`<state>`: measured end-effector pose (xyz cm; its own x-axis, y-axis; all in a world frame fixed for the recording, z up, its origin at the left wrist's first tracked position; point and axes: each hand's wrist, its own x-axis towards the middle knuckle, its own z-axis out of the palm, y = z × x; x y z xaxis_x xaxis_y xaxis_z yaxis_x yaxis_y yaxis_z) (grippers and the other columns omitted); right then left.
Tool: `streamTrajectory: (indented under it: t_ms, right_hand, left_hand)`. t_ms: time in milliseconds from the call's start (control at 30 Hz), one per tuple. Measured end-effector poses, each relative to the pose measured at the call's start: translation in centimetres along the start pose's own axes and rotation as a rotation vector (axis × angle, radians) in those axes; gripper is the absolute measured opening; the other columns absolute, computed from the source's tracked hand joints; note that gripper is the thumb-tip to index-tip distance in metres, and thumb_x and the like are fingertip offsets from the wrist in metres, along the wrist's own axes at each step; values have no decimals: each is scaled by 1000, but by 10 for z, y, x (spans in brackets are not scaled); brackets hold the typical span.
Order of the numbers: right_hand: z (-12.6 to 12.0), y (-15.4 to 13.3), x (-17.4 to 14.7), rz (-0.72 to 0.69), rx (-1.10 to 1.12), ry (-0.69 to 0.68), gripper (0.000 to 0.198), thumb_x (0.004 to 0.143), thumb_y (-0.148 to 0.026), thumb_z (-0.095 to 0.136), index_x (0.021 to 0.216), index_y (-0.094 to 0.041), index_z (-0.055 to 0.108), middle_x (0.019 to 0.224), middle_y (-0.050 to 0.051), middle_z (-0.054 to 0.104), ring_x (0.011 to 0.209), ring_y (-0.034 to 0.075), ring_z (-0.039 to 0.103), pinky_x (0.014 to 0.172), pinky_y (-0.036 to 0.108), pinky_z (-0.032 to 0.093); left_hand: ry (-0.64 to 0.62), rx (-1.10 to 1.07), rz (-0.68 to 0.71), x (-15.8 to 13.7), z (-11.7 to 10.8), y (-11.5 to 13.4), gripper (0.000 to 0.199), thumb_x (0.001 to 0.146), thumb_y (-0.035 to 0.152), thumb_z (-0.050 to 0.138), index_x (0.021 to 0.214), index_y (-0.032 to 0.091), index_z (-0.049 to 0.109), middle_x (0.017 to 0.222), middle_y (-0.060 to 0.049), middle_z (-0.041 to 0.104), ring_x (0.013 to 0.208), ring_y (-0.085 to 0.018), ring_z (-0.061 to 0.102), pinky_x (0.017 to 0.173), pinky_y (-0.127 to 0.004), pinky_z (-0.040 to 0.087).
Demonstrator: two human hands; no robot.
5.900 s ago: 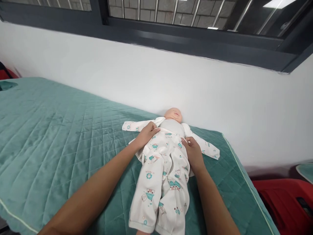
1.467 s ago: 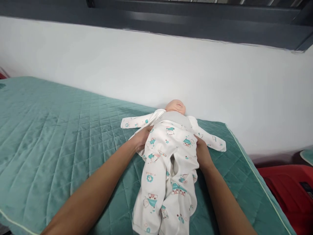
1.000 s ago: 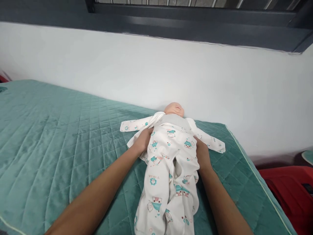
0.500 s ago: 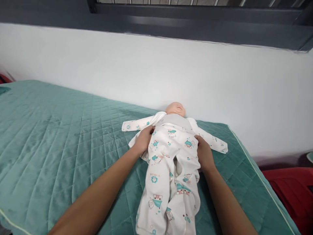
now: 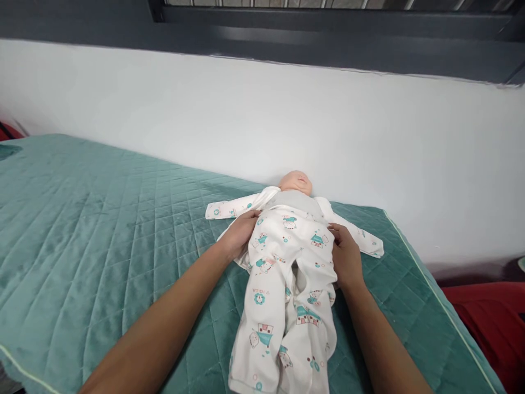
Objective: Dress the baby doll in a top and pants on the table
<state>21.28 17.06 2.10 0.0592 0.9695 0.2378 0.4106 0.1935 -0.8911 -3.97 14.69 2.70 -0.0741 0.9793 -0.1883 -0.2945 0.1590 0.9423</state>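
Observation:
A baby doll [image 5: 296,183] lies on its back with its head toward the wall. Printed white baby pants [image 5: 287,251] cover its legs and belly, the waistband high over a grey torso [image 5: 293,201]. Under the doll is a white long-sleeved baby shirt [image 5: 232,208], its front spread apart and its sleeves stretched to both sides. My left hand [image 5: 241,234] is closed at the left side of the waistband, its fingertips partly hidden. At the opposite side of the waist my right hand [image 5: 345,254] has curled fingers on the pants' edge.
The green quilted mattress cover [image 5: 102,235] reaches to the white wall [image 5: 246,115] behind the doll. Above runs a dark window frame [image 5: 287,35] with bars. Something red [image 5: 488,323] stands beyond the bed's right edge.
The hands have shifted only slightly at the waistband: the left looks a little flatter, and the right fingers are bent a bit differently. The doll and clothes lie almost as before.

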Motion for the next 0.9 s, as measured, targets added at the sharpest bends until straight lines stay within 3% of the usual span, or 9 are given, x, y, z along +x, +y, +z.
streamTrajectory:
  t_ms: [100,233,333,433,500,600,767,900]
  right_hand:
    - [1,1,0,29,43,34,28,80,-43,61,98,-21,62,102,9,72,89,24,63,78,36,47]
    - [4,-5,-3,28,121,78,31,80,-49,64,92,-21,61,92,7,69,85,21,61,78,35,48]
    - [4,-11,-6,-53,146,105,31,77,-48,69,91,-21,61,91,5,66,85,20,59,79,34,49]
    - [2,-12,-5,-139,166,-14,30,77,-49,69,90,-23,63,97,5,63,88,20,59,82,35,50]
    - [-1,-9,-2,-212,164,-102,27,79,-48,68,90,-23,64,101,6,61,94,21,58,86,35,49]
    - [-6,-4,4,-267,144,-191,24,81,-45,67,91,-24,63,103,5,58,96,20,56,87,34,47]
    - [-13,-1,15,-293,67,-393,21,83,-42,65,85,-23,56,98,3,53,88,18,50,81,31,45]
    - [-16,-4,17,-374,-1,-448,24,87,-43,60,76,-23,52,96,4,50,92,19,49,83,32,42]
  left_hand:
    - [-24,-76,-38,0,0,0,27,68,31,75,89,17,68,84,-5,71,73,-18,63,67,-28,49]
    - [-55,-69,21,1,4,-1,36,74,45,74,97,18,68,94,-6,73,85,-21,65,76,-32,51]
    - [78,206,173,4,4,-2,32,81,49,65,90,18,68,95,-7,72,88,-23,63,81,-35,48]
    - [244,531,402,4,3,1,24,86,41,59,84,19,68,89,-6,71,88,-23,61,86,-36,45]
    - [260,575,539,1,4,4,19,86,37,60,86,20,68,92,-6,70,91,-22,61,90,-35,45]
    - [134,472,622,-6,10,11,18,87,34,60,94,21,70,106,-6,69,102,-21,61,95,-32,45]
    - [-105,408,554,-4,12,15,25,83,36,67,103,21,68,114,-6,64,110,-20,58,100,-32,42]
    - [-162,489,577,7,8,14,25,77,34,73,95,20,65,112,-7,60,110,-21,56,96,-33,43]
